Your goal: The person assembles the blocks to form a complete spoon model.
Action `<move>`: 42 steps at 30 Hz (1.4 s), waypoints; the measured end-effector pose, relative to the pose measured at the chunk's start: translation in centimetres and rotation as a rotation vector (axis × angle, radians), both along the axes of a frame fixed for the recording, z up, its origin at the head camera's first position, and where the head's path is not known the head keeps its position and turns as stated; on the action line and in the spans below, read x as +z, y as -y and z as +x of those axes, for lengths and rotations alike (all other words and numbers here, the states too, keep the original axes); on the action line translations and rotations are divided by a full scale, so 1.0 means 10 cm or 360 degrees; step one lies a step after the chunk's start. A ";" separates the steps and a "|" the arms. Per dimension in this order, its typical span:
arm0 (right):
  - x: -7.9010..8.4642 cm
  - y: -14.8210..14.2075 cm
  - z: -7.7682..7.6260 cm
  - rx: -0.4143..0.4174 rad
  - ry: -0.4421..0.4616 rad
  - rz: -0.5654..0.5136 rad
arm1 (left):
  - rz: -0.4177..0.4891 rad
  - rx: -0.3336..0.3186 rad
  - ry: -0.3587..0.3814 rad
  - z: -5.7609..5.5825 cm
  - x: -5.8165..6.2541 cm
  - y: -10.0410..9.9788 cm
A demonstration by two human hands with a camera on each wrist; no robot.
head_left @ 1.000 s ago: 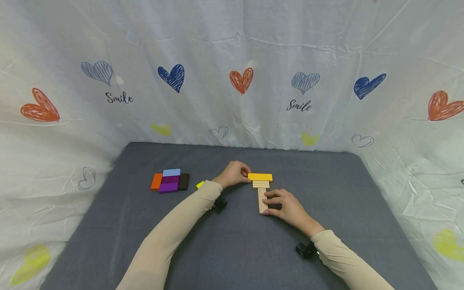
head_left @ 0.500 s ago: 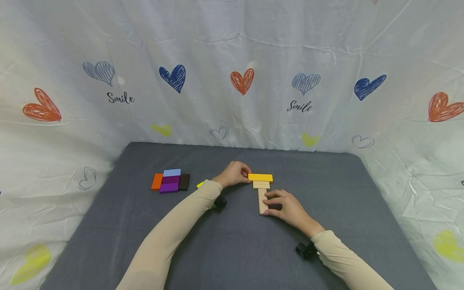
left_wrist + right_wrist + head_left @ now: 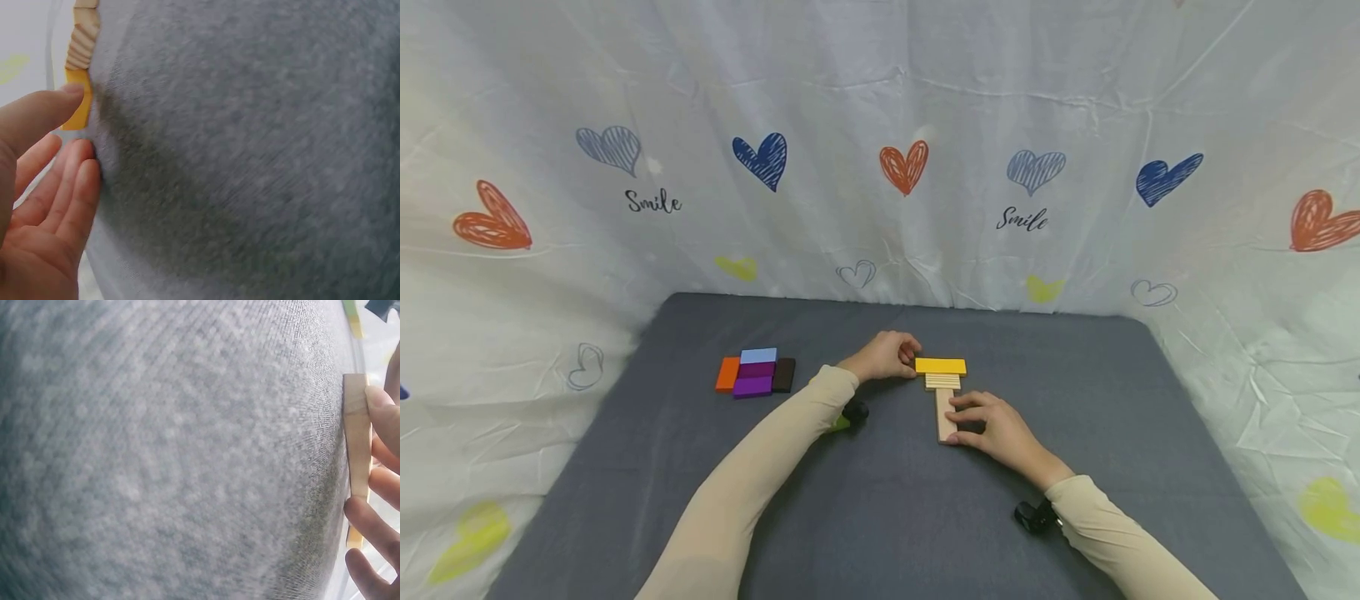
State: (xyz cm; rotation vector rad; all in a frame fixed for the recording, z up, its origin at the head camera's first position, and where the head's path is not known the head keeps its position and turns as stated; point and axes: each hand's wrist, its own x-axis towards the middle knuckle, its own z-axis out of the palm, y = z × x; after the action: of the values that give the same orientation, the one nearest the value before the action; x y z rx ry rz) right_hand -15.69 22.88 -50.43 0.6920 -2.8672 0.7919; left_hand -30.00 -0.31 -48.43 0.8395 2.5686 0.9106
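A yellow wooden block (image 3: 941, 367) lies crosswise in the head view. Below it sit several thin, pale wooden slats (image 3: 942, 381), side by side, then a plain wooden block (image 3: 946, 415) lying lengthwise, forming a T shape. My left hand (image 3: 885, 357) is at the yellow block's left end. In the left wrist view its thumb (image 3: 62, 105) overlaps the yellow block, while the other fingers extend below it, apart from it. My right hand (image 3: 997, 427) touches the plain block's right side with its fingertips, thumb near the close end. It does not wrap around the block.
At the left lie an orange block (image 3: 727, 375), a light blue block (image 3: 758, 356), two purple blocks (image 3: 752, 387) and a dark brown block (image 3: 783, 375), close together. A green piece (image 3: 840, 424) is partly hidden by my left wrist. Behind the grey table (image 3: 1037, 350) hangs a white curtain.
My left forearm has shifted slightly upward, covering most of the yellow piece beside it and exposing some green. Both hands stay at the T-shaped row, whose blocks show no clear movement.
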 end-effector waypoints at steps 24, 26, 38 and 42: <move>0.01 0.01 0.02 0.0001 0.0045 -0.0023 | 0.0292 0.0158 -0.0049 0.24 0.31 1.47; 0.01 0.01 0.02 -0.0001 0.0050 -0.0016 | 0.0306 0.0202 -0.0083 0.30 0.30 1.60; 0.01 0.01 0.02 -0.0007 0.0012 -0.0014 | 0.0392 0.0425 -0.0087 0.55 0.23 2.28; 0.02 0.01 0.02 -0.0019 0.0034 -0.0014 | 0.0404 0.0516 -0.0066 0.59 0.24 2.43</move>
State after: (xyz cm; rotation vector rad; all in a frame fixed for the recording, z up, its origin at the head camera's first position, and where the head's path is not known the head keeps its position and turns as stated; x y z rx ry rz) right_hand -15.51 22.81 -50.28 0.6692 -2.8823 0.8154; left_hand -24.07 -24.65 -46.06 0.5106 2.7109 1.3482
